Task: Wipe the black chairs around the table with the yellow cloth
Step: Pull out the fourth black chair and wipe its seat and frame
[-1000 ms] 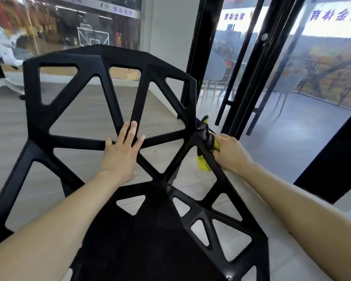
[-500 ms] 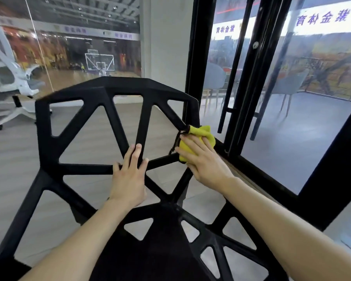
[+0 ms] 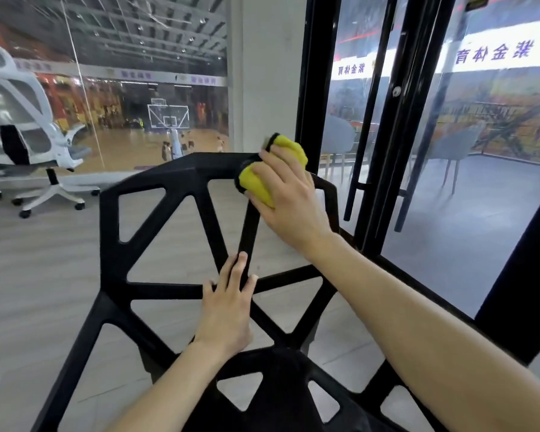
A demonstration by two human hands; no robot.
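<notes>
Right now the right hand (image 3: 289, 198) presses a bunched yellow cloth (image 3: 259, 182) against the top rail of the black chair (image 3: 113, 244), at the upper right corner of its backrest. Its fingers curl over the cloth and clasp it, so that yellow folds show above the knuckles and below the fingertips, with a dark edge of the cloth at the far side. The cloth touches the rail where a slanted strut meets it.

Below and a little to the left of that hand, the left hand (image 3: 228, 307) rests on the backrest where several black struts join. Its fingers lie straight and close together, pointing up along one strut, and the palm lies flat against the junction; it clasps nothing. Both bare forearms reach in from the near edge, the right one crossing over the right side of the chair.

The chair is an open frame of angled bars with triangular gaps, and its seat lies beneath the left wrist, closest to the person. Through the gaps a pale wood-look floor (image 3: 44, 275) shows.

Far to the left of the left hand stands a white office chair (image 3: 22, 129) on a wheeled base, beside a glass wall. Beyond the right hand a white pillar (image 3: 268, 73) rises, and to the right of it stand black door frames (image 3: 384, 120) with glass, behind which grey chairs (image 3: 455, 145) can be seen.
</notes>
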